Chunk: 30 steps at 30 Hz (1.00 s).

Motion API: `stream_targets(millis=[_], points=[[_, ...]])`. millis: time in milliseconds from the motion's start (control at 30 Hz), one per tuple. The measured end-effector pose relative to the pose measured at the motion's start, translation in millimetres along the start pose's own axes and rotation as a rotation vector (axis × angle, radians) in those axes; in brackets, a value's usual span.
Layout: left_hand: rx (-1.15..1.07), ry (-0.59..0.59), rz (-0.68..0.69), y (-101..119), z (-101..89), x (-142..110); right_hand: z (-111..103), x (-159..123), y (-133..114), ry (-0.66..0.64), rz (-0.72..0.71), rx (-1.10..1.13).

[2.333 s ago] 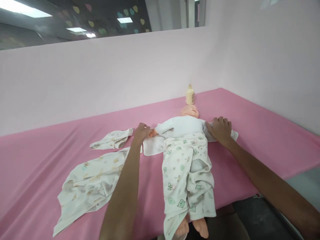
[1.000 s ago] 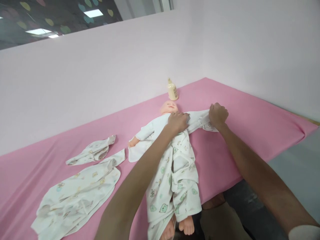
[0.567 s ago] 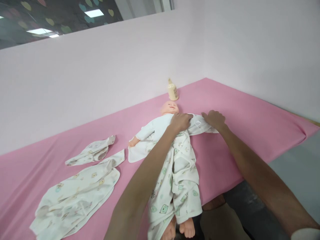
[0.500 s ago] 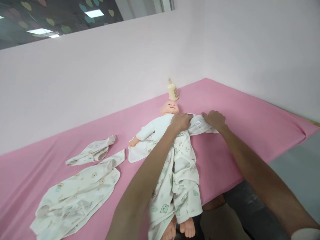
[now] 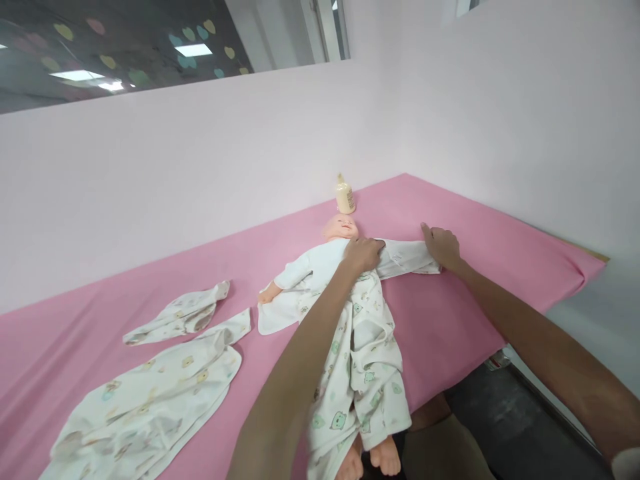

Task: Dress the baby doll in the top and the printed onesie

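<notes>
Left hand (image 5: 364, 255) on doll (image 5: 326, 259), long axis away, head toward bottle (image 5: 345, 198).

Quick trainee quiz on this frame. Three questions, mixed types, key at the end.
1. True or false: the doll lies with its head toward the bottle.

2. Multiple choice: where is the left hand?
A) At the bottle
B) At the doll's upper body
C) At the doll's feet

3. Fill in: the right hand is at the outer end of the white cloth stretched out across the ____ table cover.

Key: 1. True; 2. B; 3. pink
</notes>
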<state>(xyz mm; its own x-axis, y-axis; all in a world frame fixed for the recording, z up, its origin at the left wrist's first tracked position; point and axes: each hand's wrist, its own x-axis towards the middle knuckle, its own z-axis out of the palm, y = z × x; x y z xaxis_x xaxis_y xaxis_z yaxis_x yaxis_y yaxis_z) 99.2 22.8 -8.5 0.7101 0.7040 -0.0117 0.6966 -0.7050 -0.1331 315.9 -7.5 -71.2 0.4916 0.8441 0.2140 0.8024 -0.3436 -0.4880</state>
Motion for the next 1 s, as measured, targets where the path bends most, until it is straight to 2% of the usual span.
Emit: stream_targets(millis=[133, 267, 367, 467, 567, 633, 700, 1000], points=[[0.008, -0.015, -0.001, -2, 0.0, 0, -14, 13, 10, 0.080, -0.118, 0.139], [0.017, -0.015, 0.000, -1, -0.1, 0, -18, 19, 10, 0.088, -0.129, 0.364], [0.031, -0.021, -0.004, 0, -0.3, -1, -14, 13, 12, -0.018, -0.062, 0.524], [0.045, -0.023, -0.004, 1, -0.5, -1, -14, 4, 22, -0.158, -0.019, 0.576], [0.052, -0.016, -0.003, 2, 0.0, 0, -22, -6, 34, -0.248, -0.058, 0.512], [0.052, -0.014, -0.002, 3, 0.7, 1, -28, -13, 38, -0.353, -0.121, 0.425], [0.053, -0.016, 0.001, 3, 1.4, 1, -32, -17, 39, -0.406, -0.186, 0.310], [0.078, -0.026, 0.006, 4, 1.0, 0, -27, -21, 34, -0.425, -0.218, 0.003]])
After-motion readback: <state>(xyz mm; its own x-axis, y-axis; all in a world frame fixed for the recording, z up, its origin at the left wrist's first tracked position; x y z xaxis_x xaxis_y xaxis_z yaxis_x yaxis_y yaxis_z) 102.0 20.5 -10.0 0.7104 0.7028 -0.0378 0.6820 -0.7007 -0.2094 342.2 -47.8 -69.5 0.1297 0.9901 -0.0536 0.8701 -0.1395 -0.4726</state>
